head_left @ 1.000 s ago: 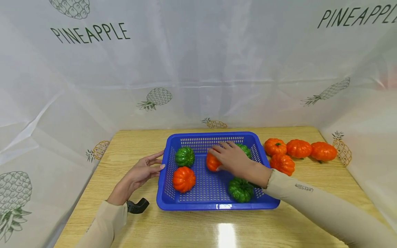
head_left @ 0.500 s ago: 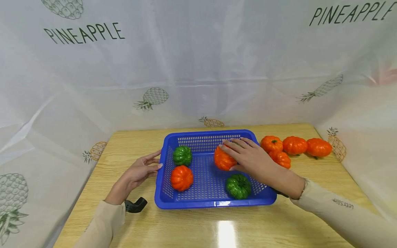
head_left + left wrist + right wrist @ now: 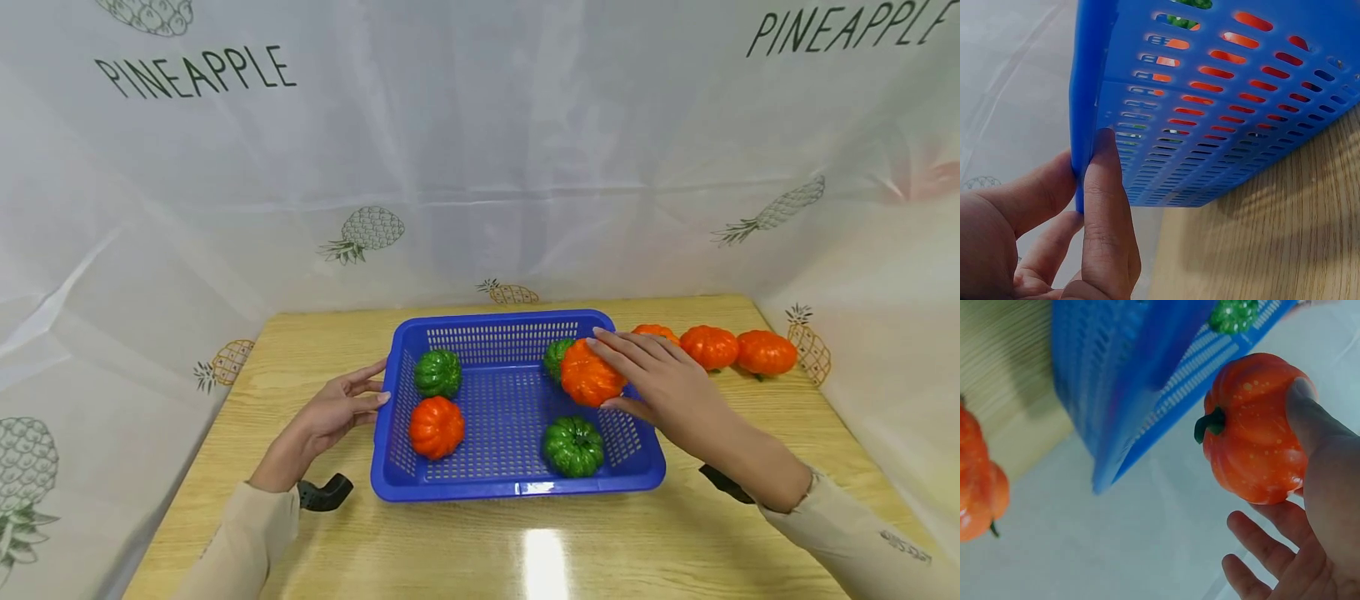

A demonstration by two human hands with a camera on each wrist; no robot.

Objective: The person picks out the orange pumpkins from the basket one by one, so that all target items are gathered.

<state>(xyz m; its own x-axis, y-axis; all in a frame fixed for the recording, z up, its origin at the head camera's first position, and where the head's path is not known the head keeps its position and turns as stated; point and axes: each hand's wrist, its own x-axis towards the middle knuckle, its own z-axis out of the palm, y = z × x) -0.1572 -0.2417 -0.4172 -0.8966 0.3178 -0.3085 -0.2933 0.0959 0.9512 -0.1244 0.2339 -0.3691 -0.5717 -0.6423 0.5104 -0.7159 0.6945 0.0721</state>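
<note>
My right hand grips an orange toy pumpkin, raised over the right end of the blue plastic basket. In the right wrist view, the thumb lies on the side of this pumpkin and its green stem shows. My left hand holds the basket's left rim; the left wrist view has the thumb at the rim and a finger against the perforated wall. Inside the basket sit an orange pumpkin and green ones at left, lower right and back right, this last partly hidden.
To the right of the basket, orange pumpkins lie on the wooden table: one beside another, and a third partly behind my right hand. White pineapple-print sheeting hangs behind the table and at its sides.
My right hand has lifted the orange pumpkin from the basket's middle and carried it right, uncovering the basket floor. The left hand stays at the left rim. The head view has shifted slightly.
</note>
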